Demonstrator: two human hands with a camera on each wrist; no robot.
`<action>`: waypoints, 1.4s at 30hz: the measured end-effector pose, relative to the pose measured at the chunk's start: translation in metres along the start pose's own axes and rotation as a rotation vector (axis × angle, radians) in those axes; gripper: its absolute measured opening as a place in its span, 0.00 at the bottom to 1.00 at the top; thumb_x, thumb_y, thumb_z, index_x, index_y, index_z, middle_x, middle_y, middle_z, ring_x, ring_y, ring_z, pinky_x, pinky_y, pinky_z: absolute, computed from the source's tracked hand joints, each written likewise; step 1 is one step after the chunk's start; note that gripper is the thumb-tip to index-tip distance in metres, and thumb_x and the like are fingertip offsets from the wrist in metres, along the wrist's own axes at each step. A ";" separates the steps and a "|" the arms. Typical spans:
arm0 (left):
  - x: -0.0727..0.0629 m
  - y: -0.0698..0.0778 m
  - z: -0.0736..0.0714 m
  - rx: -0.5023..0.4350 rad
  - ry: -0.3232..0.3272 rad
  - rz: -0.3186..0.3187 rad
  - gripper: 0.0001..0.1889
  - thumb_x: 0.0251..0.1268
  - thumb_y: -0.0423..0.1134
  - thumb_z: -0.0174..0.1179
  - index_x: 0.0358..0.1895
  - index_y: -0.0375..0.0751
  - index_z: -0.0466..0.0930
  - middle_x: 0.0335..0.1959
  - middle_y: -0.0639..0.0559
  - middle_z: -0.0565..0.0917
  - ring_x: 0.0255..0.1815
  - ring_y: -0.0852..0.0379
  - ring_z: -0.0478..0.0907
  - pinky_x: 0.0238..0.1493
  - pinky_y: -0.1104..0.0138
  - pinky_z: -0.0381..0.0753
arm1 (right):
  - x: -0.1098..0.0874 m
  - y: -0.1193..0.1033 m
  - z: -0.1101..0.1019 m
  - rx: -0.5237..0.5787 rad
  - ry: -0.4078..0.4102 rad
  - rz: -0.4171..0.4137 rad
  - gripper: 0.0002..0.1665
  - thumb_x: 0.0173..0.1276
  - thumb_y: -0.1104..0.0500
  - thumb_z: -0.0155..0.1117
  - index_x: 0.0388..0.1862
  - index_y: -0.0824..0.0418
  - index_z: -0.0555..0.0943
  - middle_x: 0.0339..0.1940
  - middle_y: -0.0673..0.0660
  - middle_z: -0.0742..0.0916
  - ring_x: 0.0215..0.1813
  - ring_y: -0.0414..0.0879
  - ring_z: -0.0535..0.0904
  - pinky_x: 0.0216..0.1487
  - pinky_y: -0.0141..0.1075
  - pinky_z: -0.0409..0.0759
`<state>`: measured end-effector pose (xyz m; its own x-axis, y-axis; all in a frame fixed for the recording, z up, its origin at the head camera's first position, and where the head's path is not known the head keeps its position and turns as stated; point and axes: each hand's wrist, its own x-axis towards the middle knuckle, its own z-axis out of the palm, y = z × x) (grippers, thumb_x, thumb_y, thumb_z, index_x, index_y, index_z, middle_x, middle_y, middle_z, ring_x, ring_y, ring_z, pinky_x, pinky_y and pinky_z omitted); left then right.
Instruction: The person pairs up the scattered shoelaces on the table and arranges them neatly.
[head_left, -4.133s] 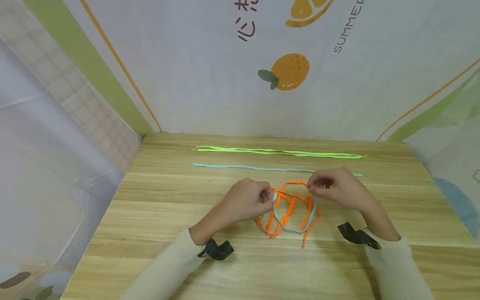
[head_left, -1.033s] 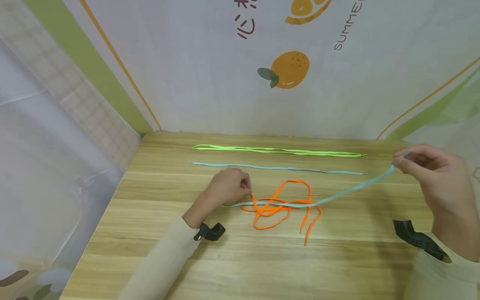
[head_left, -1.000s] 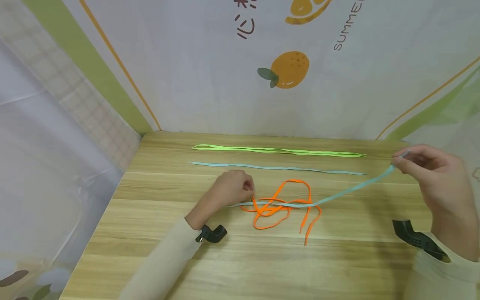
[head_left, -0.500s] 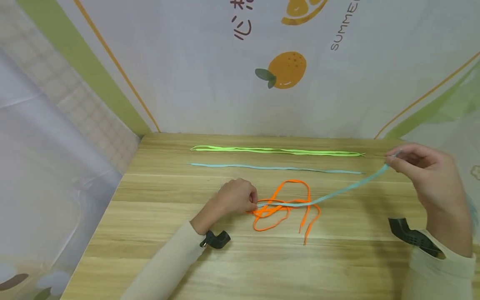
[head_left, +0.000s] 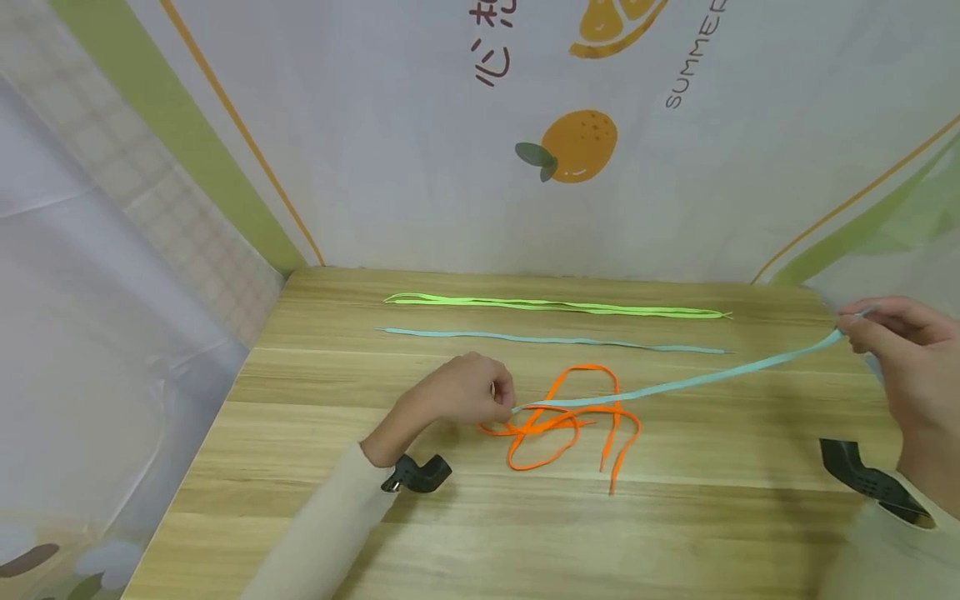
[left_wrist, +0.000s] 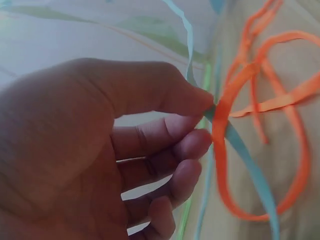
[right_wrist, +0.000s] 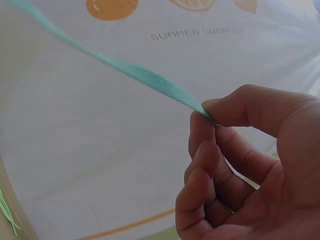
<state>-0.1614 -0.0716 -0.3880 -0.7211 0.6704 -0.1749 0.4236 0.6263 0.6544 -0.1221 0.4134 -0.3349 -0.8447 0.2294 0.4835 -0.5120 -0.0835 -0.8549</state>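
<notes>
A light blue shoelace stretches in a slanting line between both hands. My left hand pinches it near its left end between thumb and forefinger, low over the table. The pinch shows up close in the left wrist view, with the blue lace running past the thumb tip. My right hand pinches the other end, raised at the right; its fingertips grip the lace in the right wrist view. Below the blue lace an orange shoelace lies in loose loops beside my left fingertips.
Behind the hands, a second light blue shoelace lies straight across the wooden table. Farther back a doubled yellow-green shoelace lies parallel to it. A white printed curtain hangs at the table's back edge.
The blue lace, earlier a hanging loop between both hands, is drawn out straighter as my right hand moved right. My left hand went from the orange lace to the blue lace's left end.
</notes>
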 end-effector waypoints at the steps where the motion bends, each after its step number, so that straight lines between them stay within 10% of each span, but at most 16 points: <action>1: -0.002 0.000 -0.003 -0.014 0.000 0.012 0.07 0.65 0.32 0.67 0.31 0.50 0.86 0.26 0.62 0.82 0.27 0.62 0.75 0.33 0.67 0.75 | 0.000 0.001 -0.004 0.001 0.007 -0.001 0.19 0.70 0.89 0.48 0.35 0.81 0.85 0.32 0.56 0.93 0.29 0.45 0.76 0.38 0.27 0.75; 7: -0.012 0.000 -0.020 -0.073 0.047 0.094 0.06 0.68 0.33 0.65 0.33 0.49 0.84 0.30 0.60 0.83 0.33 0.61 0.78 0.40 0.66 0.79 | 0.002 0.005 -0.025 0.085 -0.032 -0.018 0.16 0.75 0.86 0.51 0.38 0.81 0.87 0.34 0.57 0.94 0.32 0.41 0.84 0.41 0.24 0.80; 23: -0.034 -0.001 -0.045 -0.201 0.087 0.171 0.05 0.74 0.35 0.67 0.43 0.44 0.93 0.35 0.60 0.88 0.38 0.56 0.84 0.43 0.63 0.82 | 0.005 0.017 -0.037 0.132 0.163 0.064 0.16 0.76 0.85 0.53 0.28 0.79 0.81 0.32 0.58 0.92 0.27 0.44 0.79 0.32 0.27 0.77; 42: -0.057 -0.054 -0.086 -0.278 0.225 0.035 0.06 0.77 0.39 0.68 0.45 0.47 0.95 0.41 0.53 0.90 0.45 0.49 0.83 0.52 0.55 0.81 | 0.005 0.034 -0.061 0.197 0.257 0.331 0.21 0.79 0.80 0.58 0.23 0.75 0.85 0.32 0.55 0.93 0.24 0.43 0.85 0.28 0.28 0.78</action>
<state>-0.1903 -0.1779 -0.3500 -0.8244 0.5660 -0.0031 0.3068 0.4515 0.8378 -0.1343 0.4706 -0.3735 -0.9146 0.3900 0.1068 -0.2618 -0.3701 -0.8913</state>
